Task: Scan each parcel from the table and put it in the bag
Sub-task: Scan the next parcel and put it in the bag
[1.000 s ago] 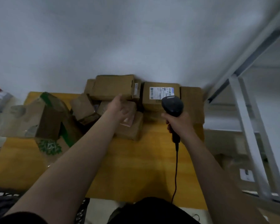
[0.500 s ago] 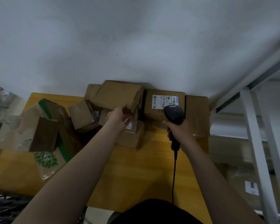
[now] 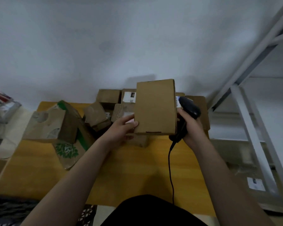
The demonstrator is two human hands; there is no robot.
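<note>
Well to the left of your left hand (image 3: 121, 129) a big torn carton (image 3: 52, 126) lies on the counter (image 3: 137, 173), out of your working space. Your left hand pinches the lower left edge of a flat parcel (image 3: 155, 108), lifted clear of the pile (image 3: 114, 105) behind, its plain face toward you; the label is probably on a hidden side. Just right, your right hand (image 3: 192, 126) is wrapped around the scanner (image 3: 189, 108), close beside the parcel, ready to read it. No bag can be identified.

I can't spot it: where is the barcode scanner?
In the head view, right of centre: the right hand grips the black scanner beside the cardboard box held up by the left hand.
</note>
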